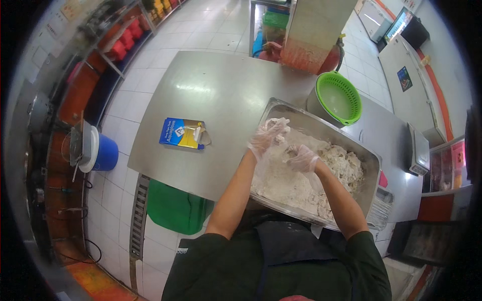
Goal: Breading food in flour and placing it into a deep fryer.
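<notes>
Before me a deep rectangular steel pan (371,177) holds white flour (286,180), with floury, lumpy pieces (348,163) heaped at its right side. Both hands wear clear plastic gloves. My left hand (269,135), over the pan's left part, is closed round a flour-coated piece (280,124), its kind not clear. My right hand (303,158) is a little to the right, over the flour, its fingers curled at a darker small piece; whether it grips that piece I cannot tell.
A blue and yellow glove box (182,133) lies on the steel table (222,94), left of the pan. Behind the pan stands a green plastic basket (339,98) set in a pot. A scale (418,150) and a plastic-wrapped tray (380,209) are at the right; a green bin (175,207) stands below the table.
</notes>
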{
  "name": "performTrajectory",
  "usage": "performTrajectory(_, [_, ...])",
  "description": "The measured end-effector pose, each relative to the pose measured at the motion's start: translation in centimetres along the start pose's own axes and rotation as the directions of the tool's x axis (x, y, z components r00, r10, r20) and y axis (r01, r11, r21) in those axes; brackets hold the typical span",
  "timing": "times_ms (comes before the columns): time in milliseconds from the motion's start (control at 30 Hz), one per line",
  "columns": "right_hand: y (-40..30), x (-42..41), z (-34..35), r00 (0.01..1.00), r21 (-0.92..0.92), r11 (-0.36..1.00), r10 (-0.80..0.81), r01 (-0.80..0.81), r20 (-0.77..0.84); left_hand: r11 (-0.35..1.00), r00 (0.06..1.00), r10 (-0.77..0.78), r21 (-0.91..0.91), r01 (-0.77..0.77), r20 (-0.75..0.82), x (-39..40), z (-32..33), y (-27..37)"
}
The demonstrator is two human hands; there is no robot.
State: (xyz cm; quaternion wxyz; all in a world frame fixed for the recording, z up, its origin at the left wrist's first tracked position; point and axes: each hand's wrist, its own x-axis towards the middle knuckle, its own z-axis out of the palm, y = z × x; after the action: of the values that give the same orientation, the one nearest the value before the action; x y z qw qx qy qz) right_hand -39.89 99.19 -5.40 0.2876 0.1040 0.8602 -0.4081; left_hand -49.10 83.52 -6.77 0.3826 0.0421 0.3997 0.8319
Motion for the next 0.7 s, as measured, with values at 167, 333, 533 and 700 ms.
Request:
performTrajectory(167, [1.0,0.1,-0.6,0.996,0.044,0.999,0.016,-0.013,-0.085,0.990,0.998,0.058,0.128,-0.055,-0.018,-0.1,-0.1,-0.1])
performTrajectory(333, [3.6,-1.7,4.5,0.981,-0.617,0.764,-0.174,0.190,0.086,0.994,0.997,0.078,0.079,-0.079,0.021,0.8,-0.6,-1.3])
performTrajectory(533, [0.4,-5.0,1.7,0.999,-0.138,0.990,-0.032,0.027,-0.034,0.980,0.997,0.072,0.185,-0.067,-0.021,-0.1,0.7,-0.2])
performTrajectory(700, [4.3,-2.7,3.1,0.985,-0.485,0.858,-0.165,0.170,0.055,0.994,1.000,0.027,0.102,-0.026,-0.003,0.2,0.0,-0.3])
